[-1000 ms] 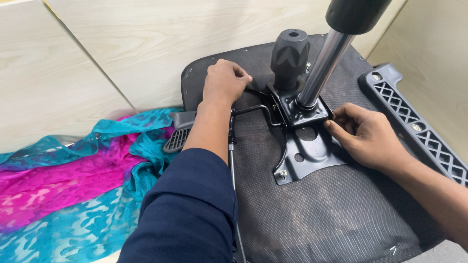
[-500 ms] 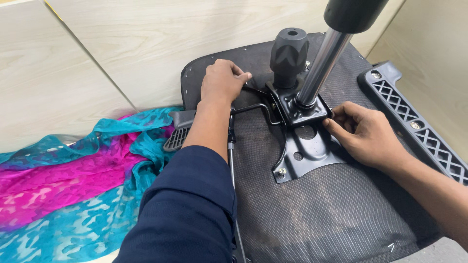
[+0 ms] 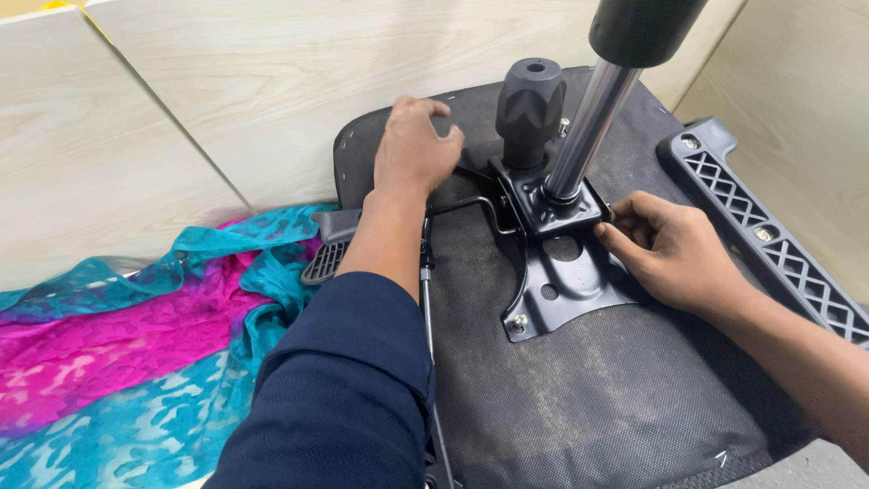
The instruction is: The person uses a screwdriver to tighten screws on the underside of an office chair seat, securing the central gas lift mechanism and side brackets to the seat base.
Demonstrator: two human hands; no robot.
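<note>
An upturned office chair seat [image 3: 634,398], covered in dark fabric, lies in front of me. A black metal mechanism plate [image 3: 561,281] is screwed to its underside, with a black knob [image 3: 529,104] and a chrome gas cylinder [image 3: 588,127] rising from it. My left hand [image 3: 412,154] presses down on the seat's far left part, beside the thin black lever rod [image 3: 471,204]. My right hand [image 3: 670,254] rests on the plate's right edge, fingertips pinched at the base of the cylinder housing. What they pinch is hidden.
A black plastic armrest bracket [image 3: 769,235] with lattice holes lies at the right. A teal and magenta patterned cloth [image 3: 136,344] spreads at the left. A grey lever paddle [image 3: 330,244] sticks out at the seat's left edge. Pale wood-look panels [image 3: 226,81] stand behind.
Both hands stay almost in place. My left hand has shifted slightly on the seat edge, and my right fingers have closed in nearer the cylinder base.
</note>
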